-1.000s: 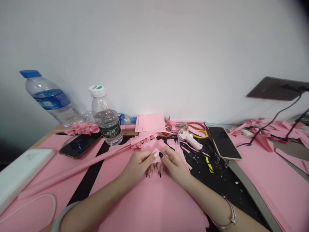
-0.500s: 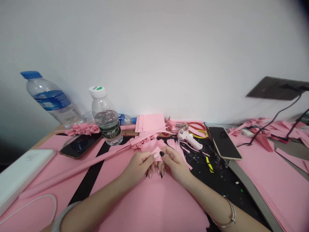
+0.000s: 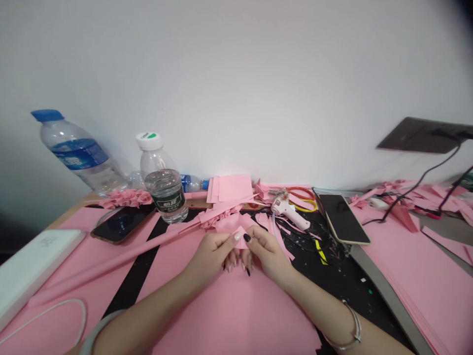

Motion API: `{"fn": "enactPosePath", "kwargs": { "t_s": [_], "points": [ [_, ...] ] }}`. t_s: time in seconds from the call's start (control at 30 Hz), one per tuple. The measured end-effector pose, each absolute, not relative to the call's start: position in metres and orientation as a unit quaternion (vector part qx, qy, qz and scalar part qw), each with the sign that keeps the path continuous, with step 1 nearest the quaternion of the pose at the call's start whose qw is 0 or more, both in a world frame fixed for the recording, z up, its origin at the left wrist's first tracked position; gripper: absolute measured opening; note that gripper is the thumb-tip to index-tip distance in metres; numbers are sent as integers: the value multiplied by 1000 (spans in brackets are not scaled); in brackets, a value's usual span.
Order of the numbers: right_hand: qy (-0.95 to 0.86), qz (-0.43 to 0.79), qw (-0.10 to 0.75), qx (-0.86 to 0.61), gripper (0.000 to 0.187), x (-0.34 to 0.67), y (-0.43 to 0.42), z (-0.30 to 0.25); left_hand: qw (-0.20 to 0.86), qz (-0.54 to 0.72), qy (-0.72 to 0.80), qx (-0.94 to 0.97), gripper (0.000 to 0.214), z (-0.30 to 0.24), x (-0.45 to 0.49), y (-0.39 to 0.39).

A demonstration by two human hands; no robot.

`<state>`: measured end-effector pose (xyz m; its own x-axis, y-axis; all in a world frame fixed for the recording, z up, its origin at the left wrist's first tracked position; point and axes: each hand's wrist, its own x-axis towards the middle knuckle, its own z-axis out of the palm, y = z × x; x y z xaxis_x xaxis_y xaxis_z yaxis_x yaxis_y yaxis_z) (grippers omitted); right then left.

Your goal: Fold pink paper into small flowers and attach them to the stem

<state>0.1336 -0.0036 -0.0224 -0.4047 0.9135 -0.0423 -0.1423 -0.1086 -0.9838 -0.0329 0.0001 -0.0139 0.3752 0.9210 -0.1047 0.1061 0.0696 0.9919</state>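
Between my two hands is a small piece of pink paper [image 3: 241, 242], with a peaked top edge. My left hand [image 3: 214, 250] pinches its left side, thumb in front and fingers curled behind. On the right side, my right hand [image 3: 269, 252] pinches it the same way, its black thumbnail close to the left thumb. Both hands hover over large sheets of pink paper [image 3: 236, 315]. Just beyond them lie pink frilled paper pieces [image 3: 221, 217] and a stack of pink paper squares [image 3: 234, 188].
A pale glue gun [image 3: 291, 212] and scissors [image 3: 305, 202] lie behind my right hand. Phones [image 3: 343, 219] rest on both sides. At left stand a water bottle [image 3: 164, 192] and a larger bottle [image 3: 81, 153], near a white box [image 3: 40, 268]. More pink sheets [image 3: 417, 276] lie right.
My thumbs have shifted slightly on the pink paper, and its face between them looks a little different. Both hands stay in the same place, and everything else is still.
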Motion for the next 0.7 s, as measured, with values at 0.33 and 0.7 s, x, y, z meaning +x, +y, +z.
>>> {"fn": "enactPosePath", "kwargs": {
  "t_s": [0.33, 0.7],
  "points": [
    [-551, 640, 389, -368, 39, 134, -4, -27, 545, 362, 458, 602, 54, -11, -32, -2],
    [-569, 621, 369, -393, 36, 129, -6, -16, 525, 359, 491, 595, 54, -9, -32, -5]
  ]
}}
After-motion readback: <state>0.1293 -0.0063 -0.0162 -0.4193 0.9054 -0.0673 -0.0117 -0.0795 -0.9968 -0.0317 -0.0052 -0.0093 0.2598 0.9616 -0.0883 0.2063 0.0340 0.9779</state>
